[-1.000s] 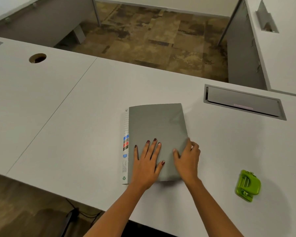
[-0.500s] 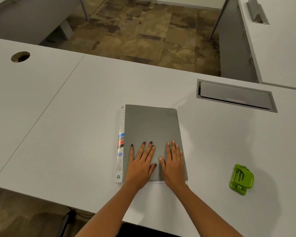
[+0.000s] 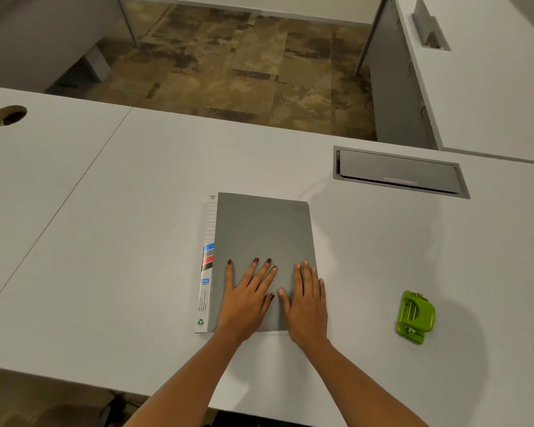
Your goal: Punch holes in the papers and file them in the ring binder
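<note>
While viewing from the head camera, seeing a closed flat grey ring binder with a white printed spine label lying on the white desk, well apart from the small green plastic hole punch off to the right. Noting no loose papers anywhere, only a thin white edge peeking out under the binder's near side, so judging them already inside, maybe filed.

Risk, as a guess: pressing unevenly on the near end, sliding the binder across the smooth desk or creasing sheets sticking past the cover; cause being both palms loading one end only. Also possibly leaving the rings unlatched, not checkable with the cover shut.

Left hand lying flat on the cover, fingers spread wide, thumb angled toward the other hand, gripping nothing. Right hand lying flat beside it near the binder's right edge, fingers straight and close together, pinching nothing, just pressing down.
</note>
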### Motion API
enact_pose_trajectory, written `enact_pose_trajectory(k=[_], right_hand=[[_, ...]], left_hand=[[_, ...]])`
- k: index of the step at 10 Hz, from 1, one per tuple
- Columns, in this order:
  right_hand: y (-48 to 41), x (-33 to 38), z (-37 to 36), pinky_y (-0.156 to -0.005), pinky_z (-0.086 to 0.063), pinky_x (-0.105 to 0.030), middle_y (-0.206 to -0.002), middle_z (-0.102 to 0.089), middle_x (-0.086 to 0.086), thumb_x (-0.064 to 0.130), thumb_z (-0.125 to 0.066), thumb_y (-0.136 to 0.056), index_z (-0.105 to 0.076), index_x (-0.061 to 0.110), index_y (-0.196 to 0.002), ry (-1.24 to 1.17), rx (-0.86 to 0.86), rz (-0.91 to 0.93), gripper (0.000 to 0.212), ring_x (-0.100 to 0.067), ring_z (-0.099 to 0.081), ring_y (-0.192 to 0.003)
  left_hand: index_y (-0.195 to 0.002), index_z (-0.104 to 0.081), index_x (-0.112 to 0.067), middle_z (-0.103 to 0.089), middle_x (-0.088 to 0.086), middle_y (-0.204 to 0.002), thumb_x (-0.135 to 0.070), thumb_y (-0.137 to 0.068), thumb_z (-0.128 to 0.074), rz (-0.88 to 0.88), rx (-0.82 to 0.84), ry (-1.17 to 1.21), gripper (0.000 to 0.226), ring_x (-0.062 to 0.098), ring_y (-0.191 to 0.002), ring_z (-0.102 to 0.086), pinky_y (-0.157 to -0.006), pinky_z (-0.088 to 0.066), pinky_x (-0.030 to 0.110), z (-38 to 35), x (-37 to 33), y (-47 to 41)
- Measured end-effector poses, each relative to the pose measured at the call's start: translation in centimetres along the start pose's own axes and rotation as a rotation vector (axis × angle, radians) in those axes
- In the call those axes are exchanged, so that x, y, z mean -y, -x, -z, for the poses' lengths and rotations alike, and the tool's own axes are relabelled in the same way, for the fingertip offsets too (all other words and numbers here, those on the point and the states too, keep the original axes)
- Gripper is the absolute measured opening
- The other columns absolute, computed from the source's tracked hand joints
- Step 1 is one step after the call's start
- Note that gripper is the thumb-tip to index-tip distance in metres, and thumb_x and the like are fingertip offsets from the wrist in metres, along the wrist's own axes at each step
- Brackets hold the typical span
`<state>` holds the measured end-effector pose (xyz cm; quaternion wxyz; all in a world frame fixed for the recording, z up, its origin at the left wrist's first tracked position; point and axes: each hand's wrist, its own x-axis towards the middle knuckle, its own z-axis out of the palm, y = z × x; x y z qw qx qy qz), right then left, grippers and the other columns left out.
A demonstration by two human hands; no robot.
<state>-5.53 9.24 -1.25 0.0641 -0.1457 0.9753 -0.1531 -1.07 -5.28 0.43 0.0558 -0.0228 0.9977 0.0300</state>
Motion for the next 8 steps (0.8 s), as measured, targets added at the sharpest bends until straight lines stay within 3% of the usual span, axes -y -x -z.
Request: enact_pose_trajectory(k=[1, 2, 3, 4, 6, 7, 8], right_hand=[[0.3, -0.6, 0.1, -0.12, -0.003, -0.035, -0.16, -0.009, -0.001, 0.054, -0.029, -0.096, -0.007, 0.018, -0.151, 0.027, -0.002, -0.009, 0.069, -0.018, -0.002, -0.148], [0.8, -1.5, 0.3, -0.121, 0.0, -0.036, -0.16, -0.005, -0.001, 0.054, -0.023, -0.096, -0.004, 0.018, -0.151, 0.071, -0.006, -0.031, 0.068, -0.018, 0.001, -0.148], [1.3, -2.5, 0.8, -0.121, -0.003, -0.037, -0.16, -0.008, -0.002, 0.055, -0.017, -0.095, -0.008, 0.017, -0.151, 0.079, -0.038, -0.051, 0.068, -0.018, -0.002, -0.148], [1.7, -3.8, 1.3, -0.12, -0.007, -0.038, -0.159, -0.015, -0.004, 0.056, -0.013, -0.093, -0.015, 0.015, -0.15, 0.073, -0.068, -0.06, 0.071, -0.02, -0.009, -0.147], [1.2, -5.1, 2.2, -0.121, -0.003, -0.035, -0.159, -0.015, -0.004, 0.047, -0.033, -0.097, -0.013, 0.014, -0.15, -0.024, -0.055, -0.027, 0.065, -0.019, -0.008, -0.148], [0.6, -4.0, 3.6, -0.121, -0.005, -0.032, -0.157, -0.02, -0.005, 0.039, -0.038, -0.098, -0.019, 0.01, -0.149, -0.13, -0.139, -0.023, 0.062, -0.017, -0.012, -0.147], [-0.9, -2.8, 5.1, -0.12, 0.0, -0.03, -0.159, -0.012, -0.003, 0.041, -0.029, -0.099, -0.011, 0.012, -0.151, -0.102, -0.182, -0.018, 0.062, -0.015, -0.007, -0.147]], left_hand=[[-0.15, -0.021, -0.025, -0.015, 0.002, -0.159, -0.054, -0.093, -0.033, 0.15, -0.037, 0.024, 0.065, 0.027, -0.146, -0.012, -0.113, -0.003, 0.063, 0.4, 0.2, 0.0], [-0.15, -0.016, -0.03, -0.012, 0.002, -0.159, -0.059, -0.091, -0.029, 0.239, -0.066, 0.024, 0.067, 0.03, -0.147, -0.009, -0.113, 0.002, 0.064, 0.7, 0.9, 0.3], [-0.149, -0.022, -0.028, -0.02, 0.003, -0.158, -0.059, -0.09, -0.022, 0.201, -0.056, 0.024, 0.067, 0.03, -0.145, -0.016, -0.113, -0.006, 0.062, 1.0, 0.6, 0.3], [-0.151, -0.013, -0.027, -0.011, 0.003, -0.16, -0.059, -0.093, -0.022, 0.165, -0.062, 0.037, 0.067, 0.028, -0.147, -0.006, -0.116, -0.002, 0.055, 0.6, -0.4, 0.0], [-0.148, 0.007, -0.027, 0.008, -0.001, -0.158, -0.055, -0.095, -0.021, 0.182, -0.077, 0.108, 0.067, 0.026, -0.146, 0.009, -0.117, 0.009, 0.047, 0.6, -1.9, -0.5], [-0.15, 0.0, -0.026, 0.001, -0.001, -0.159, -0.051, -0.096, -0.027, 0.125, -0.123, 0.161, 0.065, 0.026, -0.147, -0.001, -0.118, 0.004, 0.047, 1.4, -2.1, -1.1], [-0.151, -0.006, -0.025, -0.005, 0.0, -0.159, -0.051, -0.096, -0.027, 0.105, -0.192, 0.147, 0.065, 0.024, -0.147, -0.006, -0.12, -0.001, 0.048, 2.8, -2.7, -2.4]])
